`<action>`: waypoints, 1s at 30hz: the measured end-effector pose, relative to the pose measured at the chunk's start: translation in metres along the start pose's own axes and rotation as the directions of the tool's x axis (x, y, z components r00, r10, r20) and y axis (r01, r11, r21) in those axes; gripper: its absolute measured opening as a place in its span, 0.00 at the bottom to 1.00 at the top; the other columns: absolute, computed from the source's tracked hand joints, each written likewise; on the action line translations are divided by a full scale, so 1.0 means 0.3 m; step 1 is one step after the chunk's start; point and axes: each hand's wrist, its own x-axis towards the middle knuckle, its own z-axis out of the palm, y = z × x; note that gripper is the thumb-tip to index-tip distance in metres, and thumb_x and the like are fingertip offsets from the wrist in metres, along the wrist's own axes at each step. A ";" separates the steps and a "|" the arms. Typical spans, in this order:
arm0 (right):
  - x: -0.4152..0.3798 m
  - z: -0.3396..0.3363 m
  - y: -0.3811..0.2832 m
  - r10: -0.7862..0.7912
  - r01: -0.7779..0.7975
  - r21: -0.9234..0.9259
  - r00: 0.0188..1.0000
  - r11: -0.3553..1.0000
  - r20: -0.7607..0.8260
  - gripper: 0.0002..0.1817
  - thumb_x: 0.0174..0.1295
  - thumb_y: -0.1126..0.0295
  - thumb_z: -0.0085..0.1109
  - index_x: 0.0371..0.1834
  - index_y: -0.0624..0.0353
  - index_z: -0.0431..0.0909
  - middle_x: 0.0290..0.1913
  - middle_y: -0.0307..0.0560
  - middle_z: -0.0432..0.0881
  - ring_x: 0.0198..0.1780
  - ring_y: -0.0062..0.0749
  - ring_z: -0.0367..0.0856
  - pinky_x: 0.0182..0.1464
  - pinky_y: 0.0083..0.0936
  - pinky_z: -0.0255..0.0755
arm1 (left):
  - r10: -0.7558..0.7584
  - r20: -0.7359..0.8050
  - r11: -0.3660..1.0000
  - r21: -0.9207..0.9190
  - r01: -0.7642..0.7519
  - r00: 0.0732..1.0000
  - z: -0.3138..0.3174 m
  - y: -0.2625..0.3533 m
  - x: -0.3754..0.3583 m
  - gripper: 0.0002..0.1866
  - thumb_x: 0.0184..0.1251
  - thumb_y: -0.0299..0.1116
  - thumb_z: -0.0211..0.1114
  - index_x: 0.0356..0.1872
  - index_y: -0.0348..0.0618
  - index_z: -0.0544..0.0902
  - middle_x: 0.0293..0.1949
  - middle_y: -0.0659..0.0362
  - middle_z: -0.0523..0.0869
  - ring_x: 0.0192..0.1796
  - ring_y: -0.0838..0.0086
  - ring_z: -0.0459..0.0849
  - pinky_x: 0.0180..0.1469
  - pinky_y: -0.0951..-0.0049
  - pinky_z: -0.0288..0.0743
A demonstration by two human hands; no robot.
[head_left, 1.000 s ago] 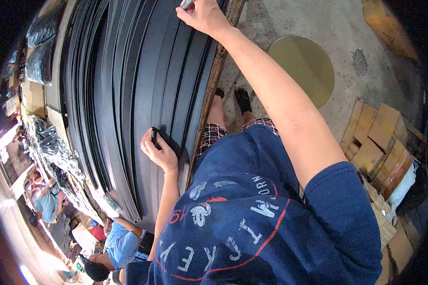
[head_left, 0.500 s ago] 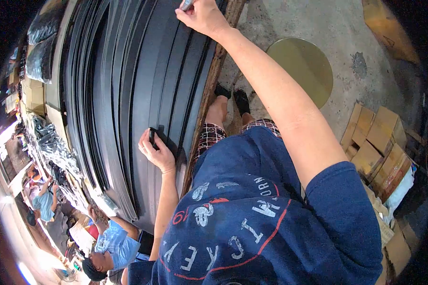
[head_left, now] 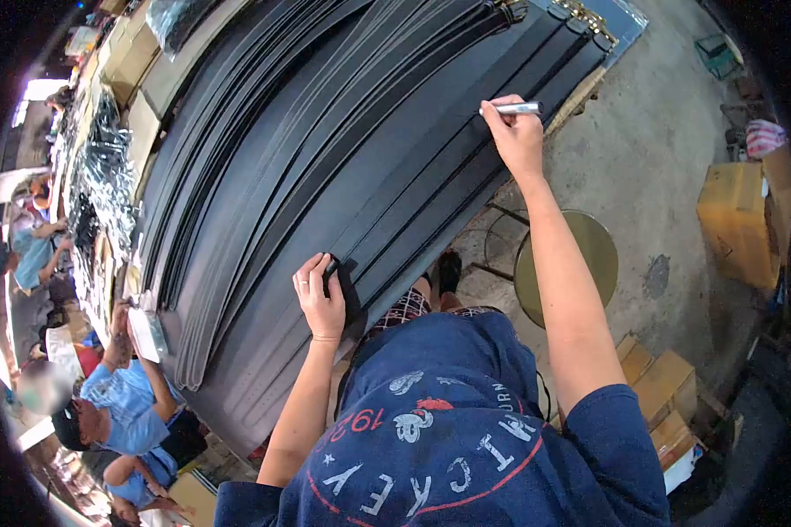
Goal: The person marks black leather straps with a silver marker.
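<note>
My right hand (head_left: 517, 140) is closed around a silver marker pen (head_left: 520, 109) with a dark end, above long black straps. My left hand (head_left: 319, 294) grips a small black object (head_left: 330, 270) against the dark surface; what it is I cannot make out. Long black straps (head_left: 395, 206) run diagonally beneath both hands, some ending in gold-coloured metal parts (head_left: 580, 19) at the top. More straps (head_left: 237, 158) lie bunched along the far side of the table.
A round stool (head_left: 571, 268) stands beside the table's near edge. Cardboard boxes (head_left: 736, 220) are on the floor at the right. At the lower left, a person in a light blue shirt (head_left: 132, 395) is beside the table. Clear plastic wrapping (head_left: 105, 176) lies at the far left.
The view has turned, showing the straps' metal ends. My right hand with the marker is now well inside the frame, lower and further right. My left hand still grips the black object.
</note>
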 end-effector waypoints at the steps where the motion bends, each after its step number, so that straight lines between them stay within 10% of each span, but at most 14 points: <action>1: 0.006 -0.001 0.017 0.027 -0.028 0.058 0.999 0.998 0.017 0.09 0.60 0.66 0.70 0.31 0.60 0.81 0.22 0.35 0.80 0.23 0.16 0.72 0.28 0.20 0.68 | -0.011 -0.001 1.000 -0.005 0.011 1.000 0.000 0.004 0.000 0.16 0.61 0.18 0.63 0.51 0.39 0.81 0.52 0.51 0.82 0.55 0.55 0.78 0.61 0.59 0.69; 30: -0.009 -0.022 -0.021 -0.077 0.087 -0.042 0.980 0.995 0.185 0.07 0.61 0.68 0.69 0.33 0.59 0.81 0.25 0.35 0.81 0.25 0.17 0.74 0.30 0.19 0.71 | -0.044 0.006 0.999 -0.004 0.044 0.999 0.001 0.014 0.003 0.18 0.56 0.18 0.66 0.50 0.39 0.82 0.52 0.52 0.81 0.52 0.56 0.79 0.57 0.60 0.73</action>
